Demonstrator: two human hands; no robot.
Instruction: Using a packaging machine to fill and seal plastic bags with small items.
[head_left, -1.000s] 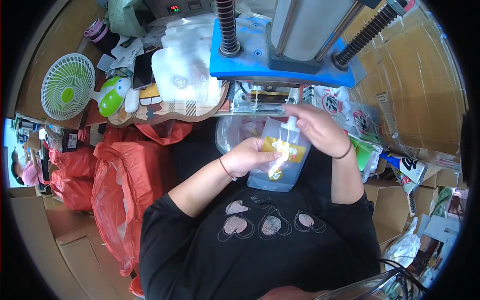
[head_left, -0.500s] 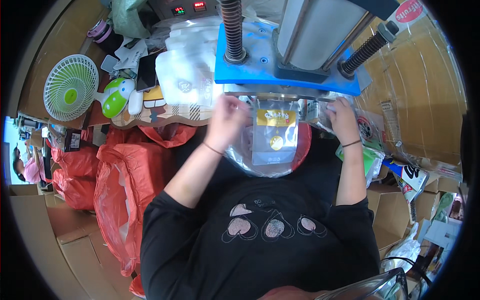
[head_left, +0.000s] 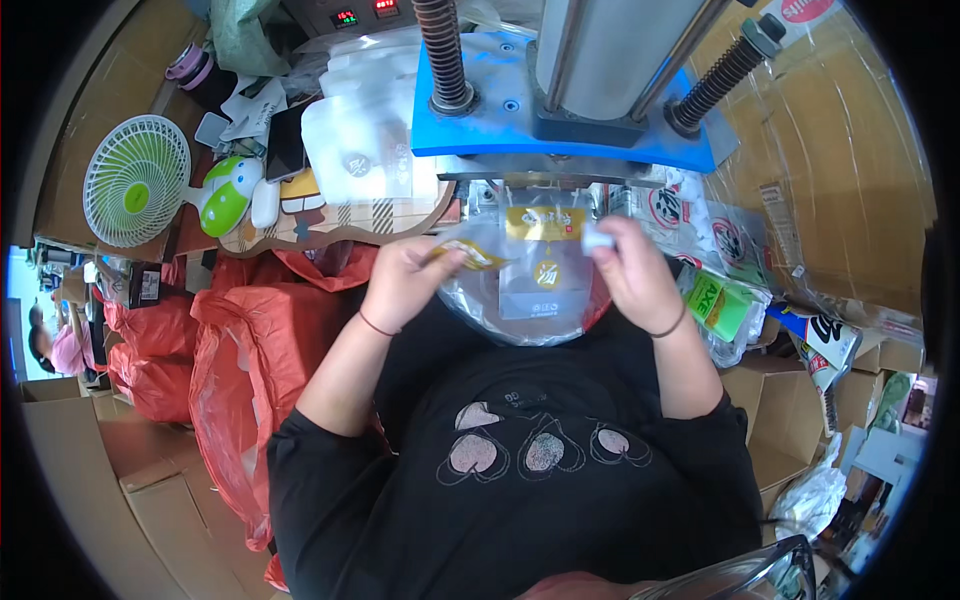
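Observation:
A clear plastic pouch (head_left: 545, 298) with a gold band and round gold mark lies in front of the press, its far end beneath the metal bar. My left hand (head_left: 405, 280) pinches a second gold-printed pouch (head_left: 472, 252), bent and partly blurred, just left of the first. Between the thumb and fingers of my right hand (head_left: 640, 280) is a small white piece (head_left: 597, 238), too small to name; this hand is beside the pouch's right edge. Above stands the press, with a blue plate (head_left: 560, 130) and a grey cylinder (head_left: 605, 70).
Coil springs (head_left: 437, 50) rise from the blue plate. Stacked white pouches (head_left: 355, 150) lie left of the press, near a phone (head_left: 287, 140) and a green-white fan (head_left: 137, 178). Red plastic bags (head_left: 270, 350) stand at left. Cardboard (head_left: 830, 180) and plastic packages (head_left: 720, 305) are at right.
My left hand has moved left and down, and a gold-printed pouch now shows in it. My right hand has come left and down from the press's right side, holding the small white piece.

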